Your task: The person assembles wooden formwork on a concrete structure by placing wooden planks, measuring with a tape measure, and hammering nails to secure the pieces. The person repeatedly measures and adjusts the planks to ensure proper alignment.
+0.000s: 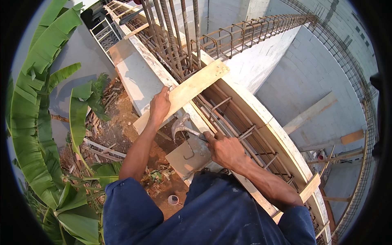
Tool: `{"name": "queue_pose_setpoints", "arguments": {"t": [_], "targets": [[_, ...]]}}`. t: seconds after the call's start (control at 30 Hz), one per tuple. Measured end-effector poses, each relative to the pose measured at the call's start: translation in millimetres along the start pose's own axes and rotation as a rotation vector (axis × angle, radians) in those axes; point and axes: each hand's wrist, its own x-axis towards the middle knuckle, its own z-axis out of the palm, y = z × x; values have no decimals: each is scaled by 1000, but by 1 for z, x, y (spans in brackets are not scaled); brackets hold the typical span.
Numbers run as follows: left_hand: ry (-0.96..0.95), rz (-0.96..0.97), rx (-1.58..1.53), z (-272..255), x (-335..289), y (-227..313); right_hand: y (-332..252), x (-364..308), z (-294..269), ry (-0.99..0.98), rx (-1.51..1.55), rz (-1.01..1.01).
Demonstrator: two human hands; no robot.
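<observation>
A pale wooden plank [200, 83] lies crosswise over the long timber formwork in front of me. My left hand [160, 105] is closed at the plank's left edge, fingers curled against it; whether a small nail is also between the fingertips I cannot make out. My right hand [226, 151] is wrapped round the handle of a claw hammer [180, 125]. The hammer's metal head points left, below the plank and apart from it. Steel reinforcing bars [222, 118] run inside the formwork beneath the plank.
Upright rebars [173, 38] rise beyond the plank. A rebar cage [253, 38] spans toward the right, over grey block walls [314, 98]. A wooden crosspiece [310, 188] bridges the formwork near my right elbow. Banana leaves [34, 134] and debris-strewn ground [122, 118] lie lower left.
</observation>
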Motion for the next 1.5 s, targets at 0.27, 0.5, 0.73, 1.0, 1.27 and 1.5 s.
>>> {"name": "queue_pose_setpoints", "arguments": {"t": [0.27, 0.5, 0.73, 1.0, 1.27, 1.5], "targets": [[61, 33, -12, -2, 2, -6, 5, 12, 1, -64, -19, 49], [545, 339, -94, 10, 6, -15, 17, -22, 26, -12, 602, 190], [168, 196, -593, 14, 6, 1, 32, -25, 20, 148, 936, 260], [48, 255, -572, 11, 7, -6, 33, 9, -40, 215, 995, 233], [73, 282, -528, 11, 6, -6, 19, 28, -38, 203, 966, 137], [44, 350, -492, 16, 5, -9, 0, 42, -52, 281, 810, 47]]}}
